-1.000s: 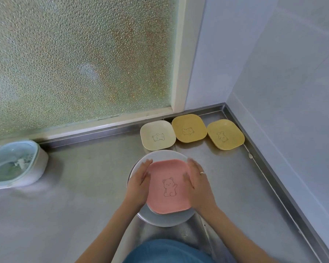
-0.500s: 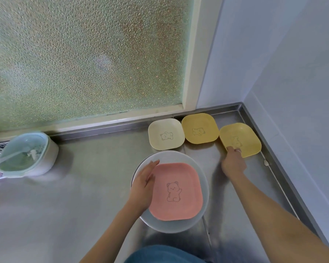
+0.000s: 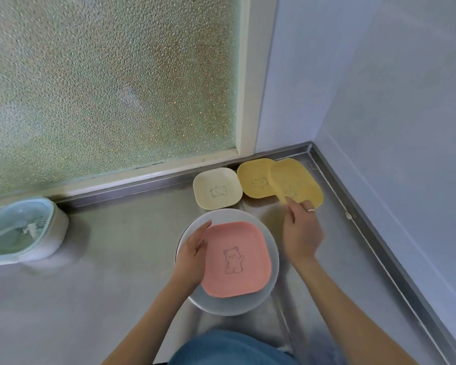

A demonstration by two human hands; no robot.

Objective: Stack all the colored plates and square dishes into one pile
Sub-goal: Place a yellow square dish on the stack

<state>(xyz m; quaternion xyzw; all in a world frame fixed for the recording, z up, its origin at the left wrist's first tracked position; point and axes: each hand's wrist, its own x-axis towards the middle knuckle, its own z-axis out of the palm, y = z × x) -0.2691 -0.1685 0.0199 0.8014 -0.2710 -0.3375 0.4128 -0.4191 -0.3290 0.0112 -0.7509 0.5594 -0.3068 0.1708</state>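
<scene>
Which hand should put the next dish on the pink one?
Right. The right hand already pinches the near edge of the lifted yellow dish, beside the pile. The left hand rests on the pink dish, steadying it on the grey plate.

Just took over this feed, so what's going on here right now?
A person is stacking dishes on a steel counter. The left hand rests on the pink dish, which sits on a grey plate. The right hand pinches the near edge of a yellow dish, lifted and overlapping a second yellow dish. A cream dish lies untouched beside them.
</scene>
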